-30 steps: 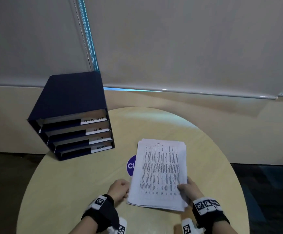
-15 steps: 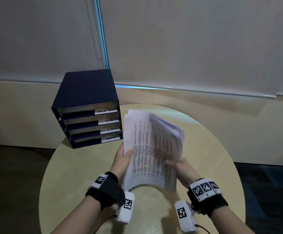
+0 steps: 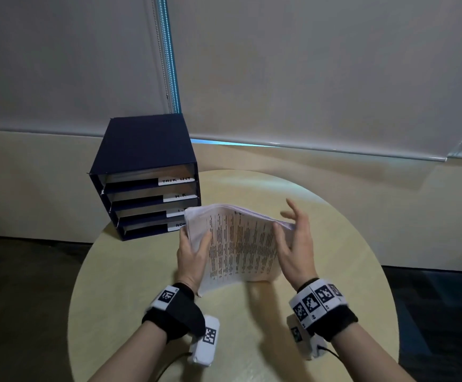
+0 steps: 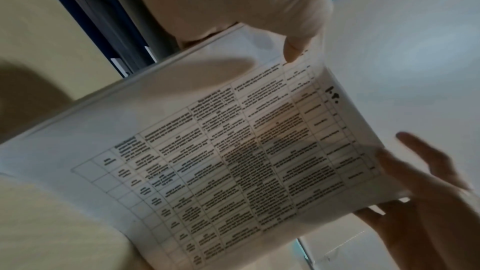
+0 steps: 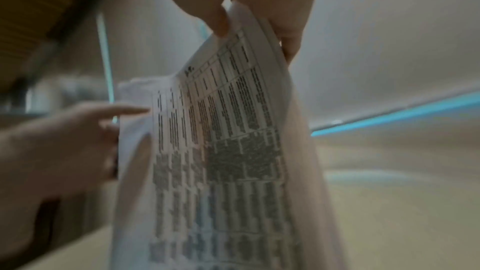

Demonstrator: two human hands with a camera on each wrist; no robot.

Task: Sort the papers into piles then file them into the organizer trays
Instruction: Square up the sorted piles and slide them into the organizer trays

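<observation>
at the far left of our table (image 3: 130, 271) stands the dark blue organizer (image 3: 144, 175), its four trays stacked one over another, each with a white label (image 3: 176, 180) at the front edge. we read the top one as a task list and the next as h.r.; the lower two are partly hidden behind the paper. the trays look empty from here, though we cannot see deep into them.

just right of the organizer, our left hand (image 3: 191, 255) clamps the left edge of the stack of papers (image 3: 238, 241), thumb on the printed face and fingers curled behind. the stack is lifted off the table and stands tilted, bowed in the middle, with the top sheet a dense printed table. in the left wrist view the thumb tip presses near the upper margin of that sheet.

further right, our right hand (image 3: 296, 244) takes the opposite edge: thumb on the front, and in the right wrist view a finger sits behind the sheets, so it pinches the stack while the other fingers (image 3: 293, 210) splay free above.

we judge we are at the very start: the whole bundle is in hand, no piles laid out, nothing filed. next we need to read the heading of the top sheet, peel it off with the right hand while the left holds the rest firm, and lay it on bare table as the first pile. the sheets are thin and slippery, so one loose pinch could fan or drop them.
</observation>
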